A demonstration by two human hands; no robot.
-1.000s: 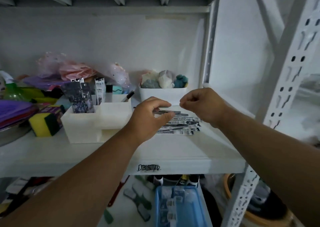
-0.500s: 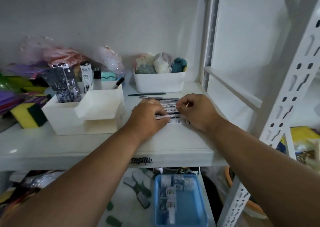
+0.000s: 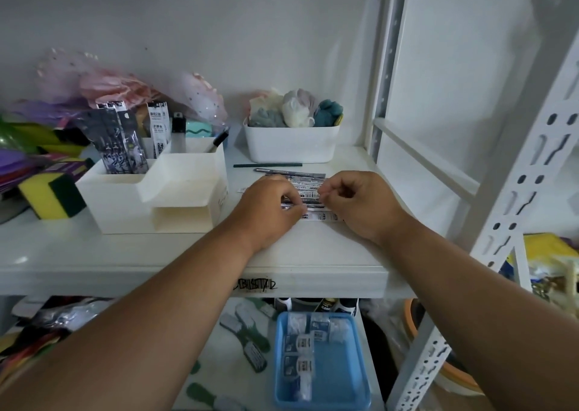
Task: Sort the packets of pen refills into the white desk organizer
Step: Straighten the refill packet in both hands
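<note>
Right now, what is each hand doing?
Left hand: fingers curled onto the flat printed pen refill packets on the white shelf.
Right hand: curled, pinching the same packets.

We note dim, flat, bluish light and soft shadows under the shelf (image 3: 188, 263); wide-angle bending at edges; right margin blurred.
</note>
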